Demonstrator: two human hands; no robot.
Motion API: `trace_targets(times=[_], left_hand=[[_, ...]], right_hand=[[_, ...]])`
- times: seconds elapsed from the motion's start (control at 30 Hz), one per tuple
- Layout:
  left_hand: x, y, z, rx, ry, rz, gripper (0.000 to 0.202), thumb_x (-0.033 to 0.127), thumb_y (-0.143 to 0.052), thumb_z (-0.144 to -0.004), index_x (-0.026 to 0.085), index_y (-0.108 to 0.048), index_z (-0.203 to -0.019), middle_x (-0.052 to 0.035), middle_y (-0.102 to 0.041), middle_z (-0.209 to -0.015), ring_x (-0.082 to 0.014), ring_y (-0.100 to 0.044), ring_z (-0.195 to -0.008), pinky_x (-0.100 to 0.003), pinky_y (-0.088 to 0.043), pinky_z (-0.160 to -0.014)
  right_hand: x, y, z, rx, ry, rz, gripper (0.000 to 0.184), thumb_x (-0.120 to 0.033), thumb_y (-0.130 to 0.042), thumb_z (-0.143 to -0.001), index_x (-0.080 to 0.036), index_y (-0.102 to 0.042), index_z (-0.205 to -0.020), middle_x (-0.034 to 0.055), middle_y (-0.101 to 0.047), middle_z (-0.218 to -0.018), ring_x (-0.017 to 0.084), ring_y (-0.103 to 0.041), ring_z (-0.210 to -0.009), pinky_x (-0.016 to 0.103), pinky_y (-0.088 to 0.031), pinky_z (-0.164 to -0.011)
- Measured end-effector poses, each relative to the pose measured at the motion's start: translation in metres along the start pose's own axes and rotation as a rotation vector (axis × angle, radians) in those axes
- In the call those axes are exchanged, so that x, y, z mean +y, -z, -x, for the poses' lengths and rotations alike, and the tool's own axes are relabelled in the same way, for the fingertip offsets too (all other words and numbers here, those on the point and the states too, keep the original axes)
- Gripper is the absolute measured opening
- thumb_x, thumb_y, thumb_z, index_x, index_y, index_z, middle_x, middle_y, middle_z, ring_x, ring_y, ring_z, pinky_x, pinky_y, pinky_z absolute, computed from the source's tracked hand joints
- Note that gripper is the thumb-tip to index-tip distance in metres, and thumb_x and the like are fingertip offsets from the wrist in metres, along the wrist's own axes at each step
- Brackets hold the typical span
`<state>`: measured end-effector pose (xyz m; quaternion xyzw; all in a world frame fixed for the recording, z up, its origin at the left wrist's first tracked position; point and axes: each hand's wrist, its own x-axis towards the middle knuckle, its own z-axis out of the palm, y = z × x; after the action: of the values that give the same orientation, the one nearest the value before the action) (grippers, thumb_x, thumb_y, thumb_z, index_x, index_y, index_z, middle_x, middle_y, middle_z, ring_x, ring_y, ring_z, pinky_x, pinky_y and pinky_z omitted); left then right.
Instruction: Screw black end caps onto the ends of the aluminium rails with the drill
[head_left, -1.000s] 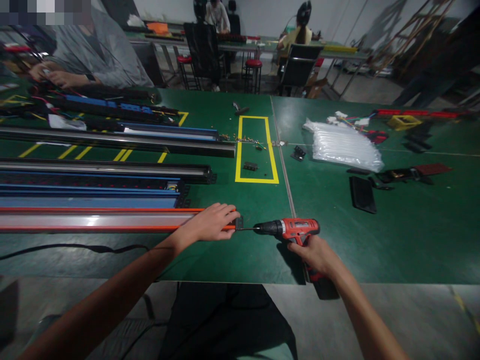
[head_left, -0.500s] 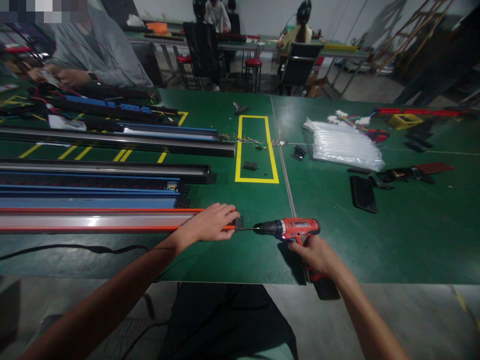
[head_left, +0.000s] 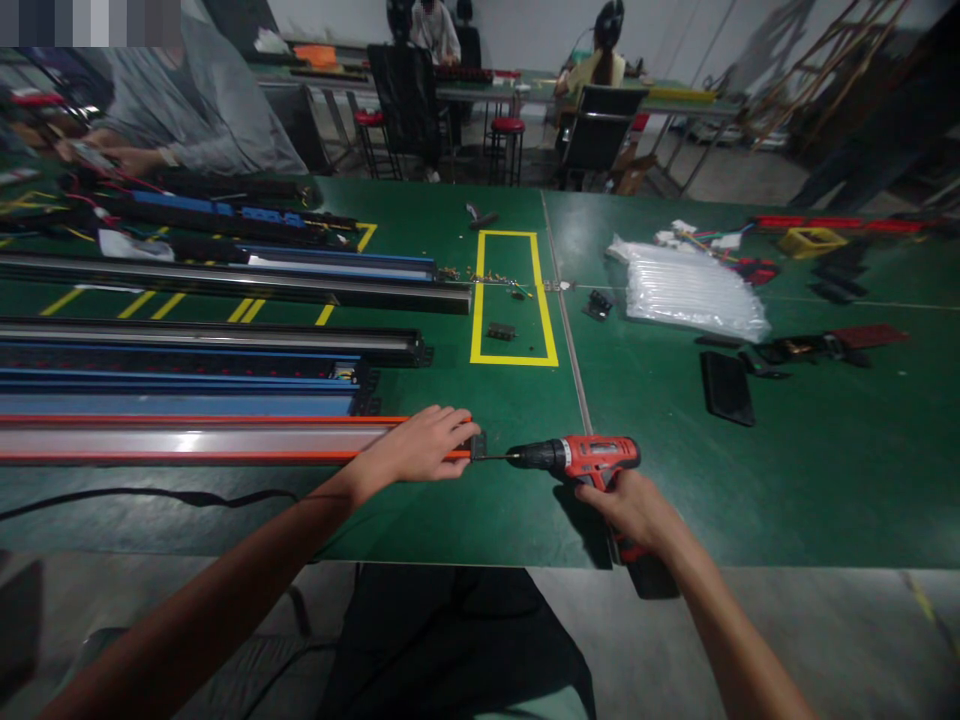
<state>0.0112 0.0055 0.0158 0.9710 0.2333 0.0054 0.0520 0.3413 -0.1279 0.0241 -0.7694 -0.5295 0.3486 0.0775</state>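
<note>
— Green matting is seen over the whole bench [head_left: 675, 480], and other people are seated at tables far behind. What is held by the hands?
— A red drill [head_left: 592, 455] is gripped by the right hand [head_left: 634, 508], with the fingers closed round its handle near the bench's front edge. Its bit is held level and pointed left at a small black end cap [head_left: 478, 445].
— And the left hand [head_left: 420, 447]?
— It is laid palm down, fingers loosely spread, on the end of an orange-edged rail [head_left: 187, 440], just beside that cap. Nothing is clasped by it.
— What is laid around?
— Blue rails [head_left: 180, 385] and dark rails [head_left: 225, 280] are lined up behind the orange one. A yellow taped rectangle [head_left: 514, 360] is marked beyond, a bag of white tubes [head_left: 686, 290] is set to its right, and a co-worker's hands [head_left: 112, 155] are seen at the far left.
</note>
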Motion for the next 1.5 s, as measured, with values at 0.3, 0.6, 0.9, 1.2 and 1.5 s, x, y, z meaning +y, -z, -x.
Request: trace_targets(times=[0.3, 0.6, 0.9, 1.2, 1.5], left_hand=[[0.0, 0.0021, -0.0004, -0.005, -0.007, 0.009, 0.044, 0.042, -0.061, -0.09, 0.019, -0.055, -0.127, -0.0131, -0.059, -0.128, -0.0285, -0.059, -0.114, -0.04, -0.044, -0.094], [0.0004, 0.0013, -0.0008, -0.007, -0.006, 0.003, 0.042, 0.042, -0.061, -0.091, 0.019, -0.055, -0.126, -0.0126, -0.059, -0.128, -0.0277, -0.059, -0.113, -0.039, -0.045, -0.093], [-0.0004, 0.0007, 0.0, 0.004, -0.004, 0.01, 0.043, 0.042, -0.062, -0.09, 0.019, -0.055, -0.126, -0.0125, -0.059, -0.127, -0.0275, -0.059, -0.113, -0.039, -0.044, -0.094], [-0.0003, 0.0014, 0.0003, 0.004, -0.003, 0.019, 0.044, 0.042, -0.061, -0.09, 0.019, -0.056, -0.127, -0.0127, -0.059, -0.128, -0.0281, -0.059, -0.113, -0.039, -0.045, -0.094], [0.0, 0.0028, -0.0017, -0.013, -0.007, 0.035, 0.041, 0.041, -0.061, -0.091, 0.019, -0.056, -0.125, -0.0123, -0.059, -0.126, -0.0277, -0.058, -0.114, -0.039, -0.043, -0.094]], right_hand=[[0.0004, 0.0009, 0.0, -0.013, -0.003, -0.01, 0.029, -0.047, -0.06, -0.082, -0.02, -0.062, -0.074, 0.0015, -0.063, -0.063, 0.017, -0.058, -0.057, 0.026, -0.038, -0.054], [-0.0005, 0.0014, 0.0006, -0.007, 0.016, -0.015, 0.029, -0.047, -0.06, -0.081, -0.019, -0.063, -0.073, 0.0011, -0.062, -0.062, 0.016, -0.056, -0.056, 0.027, -0.037, -0.054], [-0.0024, 0.0024, 0.0007, -0.013, 0.008, -0.03, 0.029, -0.047, -0.061, -0.08, -0.02, -0.061, -0.072, 0.0007, -0.062, -0.063, 0.017, -0.057, -0.058, 0.027, -0.038, -0.055], [0.0, 0.0018, 0.0005, -0.019, 0.012, -0.04, 0.028, -0.046, -0.06, -0.082, -0.019, -0.066, -0.076, 0.0012, -0.063, -0.062, 0.017, -0.057, -0.056, 0.027, -0.037, -0.053], [-0.0032, 0.0011, 0.0027, 0.016, -0.003, 0.041, 0.029, -0.045, -0.06, -0.082, -0.02, -0.063, -0.069, 0.0028, -0.066, -0.063, 0.018, -0.061, -0.059, 0.028, -0.039, -0.056]])
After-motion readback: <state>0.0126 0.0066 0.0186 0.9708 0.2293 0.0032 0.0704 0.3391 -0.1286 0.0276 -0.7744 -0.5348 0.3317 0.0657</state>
